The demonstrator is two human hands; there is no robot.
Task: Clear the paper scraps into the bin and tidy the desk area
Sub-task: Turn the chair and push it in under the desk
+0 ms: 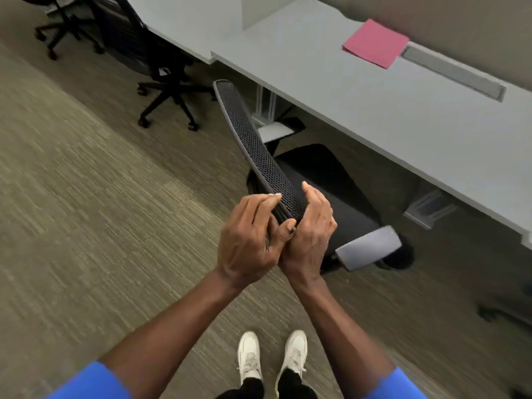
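Note:
A black mesh-backed office chair (253,139) stands at the grey desk (374,110), its seat partly under the desk edge. Both hands hold the near end of the chair's backrest top. My left hand (247,237) wraps it from the left with fingers curled over the rim. My right hand (312,231) presses against it from the right, thumb side up. A pink sheet of paper (375,43) lies flat on the desk near the back wall. No bin and no paper scraps are in view.
A second black office chair (161,70) stands at the neighbouring desk, upper left, and a third chair's base (57,27) shows at the far top left. A grey cable slot (452,73) is set into the desk. Carpet floor lies to the left; my white shoes (270,358) are below.

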